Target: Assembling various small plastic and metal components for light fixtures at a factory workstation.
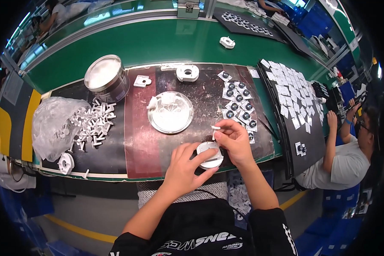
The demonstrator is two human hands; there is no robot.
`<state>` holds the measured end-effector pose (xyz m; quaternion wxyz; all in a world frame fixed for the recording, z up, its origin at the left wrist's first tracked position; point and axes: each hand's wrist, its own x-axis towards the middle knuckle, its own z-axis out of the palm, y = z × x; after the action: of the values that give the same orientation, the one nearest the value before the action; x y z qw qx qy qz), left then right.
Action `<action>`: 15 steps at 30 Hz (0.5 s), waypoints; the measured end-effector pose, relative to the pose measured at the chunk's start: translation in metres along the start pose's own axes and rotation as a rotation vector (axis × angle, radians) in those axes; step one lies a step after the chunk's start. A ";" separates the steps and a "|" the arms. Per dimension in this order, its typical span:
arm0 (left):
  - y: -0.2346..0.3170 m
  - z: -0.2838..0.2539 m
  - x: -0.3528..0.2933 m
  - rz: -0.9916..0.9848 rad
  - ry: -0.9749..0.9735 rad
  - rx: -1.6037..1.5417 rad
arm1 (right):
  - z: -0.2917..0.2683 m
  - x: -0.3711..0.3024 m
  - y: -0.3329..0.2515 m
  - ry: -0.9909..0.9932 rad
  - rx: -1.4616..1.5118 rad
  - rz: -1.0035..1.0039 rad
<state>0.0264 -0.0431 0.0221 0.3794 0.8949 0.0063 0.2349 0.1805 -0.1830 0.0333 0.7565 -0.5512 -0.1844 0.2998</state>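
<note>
Near the front edge of the bench, my left hand curls its fingers around a round white plastic housing, steadying it. Part of the housing is hidden under those fingers. Just beyond and above it, my right hand pinches a small white T-shaped plastic pin between thumb and forefinger, its wide head upward. Many similar white pins lie in a loose pile on the left, spilling from a clear plastic bag.
Behind my hands sits a shallow round dish with white lumps. A metal can stands back left. Small black round parts on white squares lie right, beside a black board of white cards. A person works at far right.
</note>
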 end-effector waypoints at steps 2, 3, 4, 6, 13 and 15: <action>-0.001 -0.001 0.000 0.009 0.012 -0.038 | 0.003 0.000 0.002 -0.007 -0.041 -0.017; -0.002 -0.001 -0.001 0.005 0.012 -0.039 | 0.003 0.000 0.003 -0.008 -0.041 -0.013; -0.002 -0.002 -0.001 0.009 0.009 -0.049 | 0.003 0.001 0.003 0.000 -0.057 -0.006; -0.002 -0.002 -0.001 0.011 0.004 -0.061 | 0.004 0.002 0.003 0.009 -0.072 0.005; -0.007 -0.003 -0.001 0.048 0.004 -0.082 | 0.010 0.002 0.001 0.049 -0.134 0.044; -0.007 -0.003 0.000 0.052 0.000 -0.092 | 0.010 0.003 0.001 0.049 -0.136 0.052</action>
<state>0.0262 -0.0361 0.0189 0.4141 0.8763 -0.0279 0.2448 0.1764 -0.1738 0.0349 0.7135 -0.6131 -0.1714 0.2926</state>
